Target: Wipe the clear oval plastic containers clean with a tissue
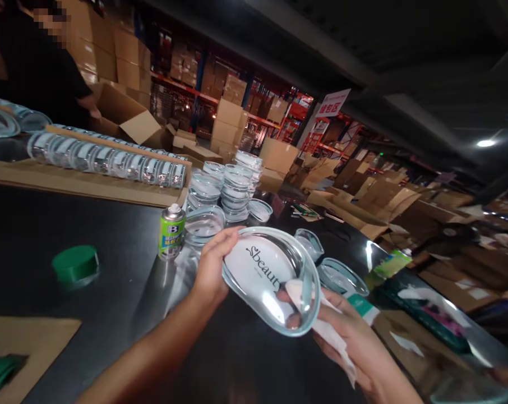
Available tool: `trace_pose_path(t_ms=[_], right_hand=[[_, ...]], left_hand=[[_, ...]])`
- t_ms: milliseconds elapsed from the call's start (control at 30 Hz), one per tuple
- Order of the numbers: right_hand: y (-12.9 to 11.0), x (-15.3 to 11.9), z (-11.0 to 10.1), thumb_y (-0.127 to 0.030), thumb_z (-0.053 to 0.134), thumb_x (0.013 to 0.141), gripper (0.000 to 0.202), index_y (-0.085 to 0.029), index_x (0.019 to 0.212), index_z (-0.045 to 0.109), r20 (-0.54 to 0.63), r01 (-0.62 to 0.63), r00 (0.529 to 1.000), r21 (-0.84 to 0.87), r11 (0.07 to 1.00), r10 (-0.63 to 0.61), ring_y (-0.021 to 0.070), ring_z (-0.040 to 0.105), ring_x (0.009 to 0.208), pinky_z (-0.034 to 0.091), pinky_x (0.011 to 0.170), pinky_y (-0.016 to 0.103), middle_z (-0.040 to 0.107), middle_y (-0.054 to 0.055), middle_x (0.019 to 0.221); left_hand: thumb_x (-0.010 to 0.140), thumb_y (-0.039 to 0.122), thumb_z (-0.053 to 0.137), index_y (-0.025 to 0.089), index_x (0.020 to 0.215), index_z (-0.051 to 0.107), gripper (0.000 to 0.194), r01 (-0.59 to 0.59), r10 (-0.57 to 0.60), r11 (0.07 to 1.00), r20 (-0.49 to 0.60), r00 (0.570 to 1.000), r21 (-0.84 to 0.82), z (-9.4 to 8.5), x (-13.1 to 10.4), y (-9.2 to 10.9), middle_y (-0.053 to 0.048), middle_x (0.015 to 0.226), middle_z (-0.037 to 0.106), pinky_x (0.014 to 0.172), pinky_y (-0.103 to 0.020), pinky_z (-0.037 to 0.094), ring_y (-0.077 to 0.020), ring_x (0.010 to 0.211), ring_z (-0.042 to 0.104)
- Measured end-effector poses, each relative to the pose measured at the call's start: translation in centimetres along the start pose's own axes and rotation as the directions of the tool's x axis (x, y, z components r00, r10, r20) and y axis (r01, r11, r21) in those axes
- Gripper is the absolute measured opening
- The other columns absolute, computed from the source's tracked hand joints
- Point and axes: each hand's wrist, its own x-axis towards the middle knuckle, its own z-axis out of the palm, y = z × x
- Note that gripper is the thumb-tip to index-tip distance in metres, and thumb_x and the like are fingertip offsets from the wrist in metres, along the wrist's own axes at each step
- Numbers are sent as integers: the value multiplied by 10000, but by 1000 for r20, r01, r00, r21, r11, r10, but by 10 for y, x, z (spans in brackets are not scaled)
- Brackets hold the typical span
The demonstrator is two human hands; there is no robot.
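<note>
Head view, glossy black desk [123,224]: clear rounded cases [236,193] stacked toward far edge.
Clear plastic case, pale-blue rim [264,247]: above desk's middle.
Right hand [350,328]: grips white cloth [335,339] against case, perhaps inside.
Left hand [214,266]: pinches rim; too loosely, pressure could make it slip.

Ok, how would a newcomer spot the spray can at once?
On the dark table, find the long cardboard tray of clear cases. The spray can stands by its right corner in the picture, green-labelled and white-topped, unlike the see-through pouches beside it.
</note>
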Motion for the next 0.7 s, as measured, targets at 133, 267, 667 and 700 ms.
trace_pose_path(t_ms=[133, 267, 667, 700], right_hand=[[8, -10, -11, -294, 730, 696, 247, -101, 851, 723, 253, -143, 958, 23, 989, 132, 73, 523, 424, 352, 394, 148, 682, 67, 698], [17, -20, -18, -184, 679, 625, 202, -106, 809, 703, 326, -146, 941, 135, 980, 95, 124, 610, 532, 431, 497, 187, 675, 47, 703], [30, -23, 4, -283, 823, 585, 360, -131, 891, 708, 440, -143, 896, 141, 980, 68, 56, 445, 561, 307, 440, 146, 582, 24, 749], [32, -22, 3, -292, 819, 592, 358, -127, 889, 708, 437, -130, 898, 144, 981, 55, 50, 432, 543, 295, 436, 150, 579, 24, 737]], left_hand=[[604, 278, 820, 141, 813, 746, 261, 12, -13, 999, 29, 1000, 29, 3, -6, 2, -22, 675, 730, 554, -191, 462, -125, 568, 625], [592, 269, 831, 128, 814, 751, 275, 44, -47, 998, 67, 997, 55, 5, -11, 0, -29, 646, 725, 525, -184, 450, -120, 541, 617], [569, 260, 841, 111, 804, 762, 289, 140, -149, 988, 137, 979, 70, 3, -10, -15, -56, 694, 748, 563, -214, 487, -140, 577, 642], [565, 264, 843, 112, 800, 763, 291, 143, -151, 987, 139, 979, 67, 3, -10, -14, -55, 691, 747, 563, -215, 487, -140, 577, 642]])
